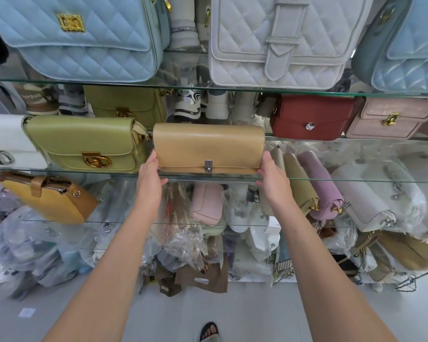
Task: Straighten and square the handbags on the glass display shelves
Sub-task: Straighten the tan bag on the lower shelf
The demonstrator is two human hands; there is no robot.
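A tan handbag (209, 146) with a silver clasp stands upright at the front edge of the middle glass shelf (356, 180). My left hand (150, 178) presses against its left end and my right hand (272, 180) against its right end, so the bag is held between them. Right beside it on the left stands a green handbag (84, 141) with a gold clasp, almost touching it. A white bag (5, 141) sits further left. Behind, on a higher shelf, stand a red handbag (311, 117) and a pink handbag (393, 119).
The top shelf carries a light blue quilted bag (79, 35), a white quilted bag (282, 38) and another blue bag (410, 45). A mustard bag (50, 201) lies tilted on the lower shelf. Olive and lilac bags (316, 183) and several plastic-wrapped items crowd below.
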